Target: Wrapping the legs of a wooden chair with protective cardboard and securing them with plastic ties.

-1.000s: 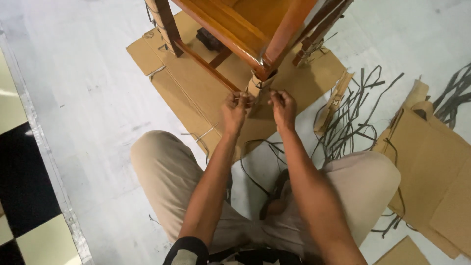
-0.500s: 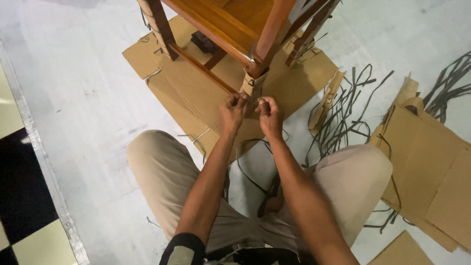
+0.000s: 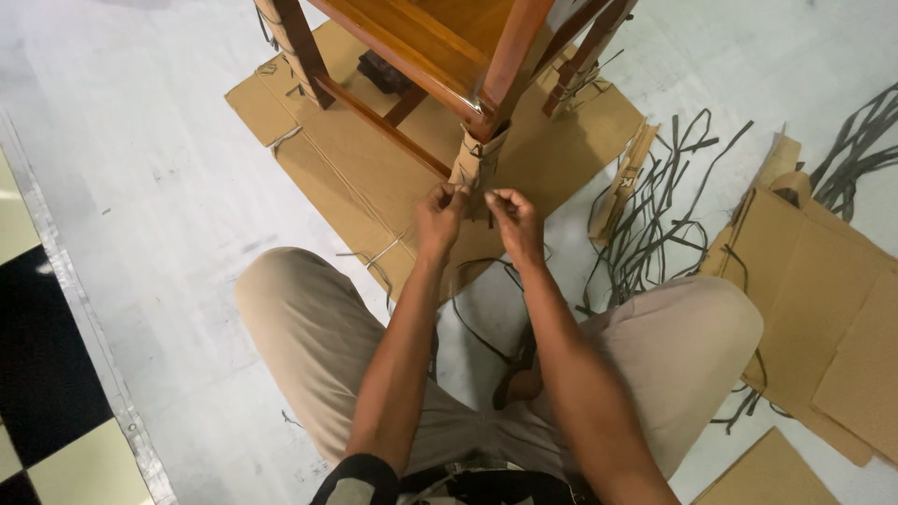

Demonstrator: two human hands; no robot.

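Head view: squatting on pale floor, knees apart, both arms reaching forward to chair leg. Left hand pinching at lower edge of cardboard wrap, fingers curled tight, seemingly gripping a thin dark strap; exact grip too small for telling. Right hand just beside it, fingers clenched, thumb against forefinger, likely holding the strap's other end; not clear enough for certainty. Wrap sitting round the near front leg, just below seat frame, touching both hands' fingertips. Chair standing on flattened cardboard sheet. Loose dark straps lying tangled to the right, near more cardboard pieces. Another strap trailing on floor between the knees. Checked floor strip at far left.

Risks, judging from here: wrap slipping down the leg if strap tension drops while fingers shift; strap end sliding out of the pinch, being thin and slick-looking; wrap already flaring at top, so possibly opening up; trailing strap under the knees snagging; chair shifting on the sheet under a hard pull.
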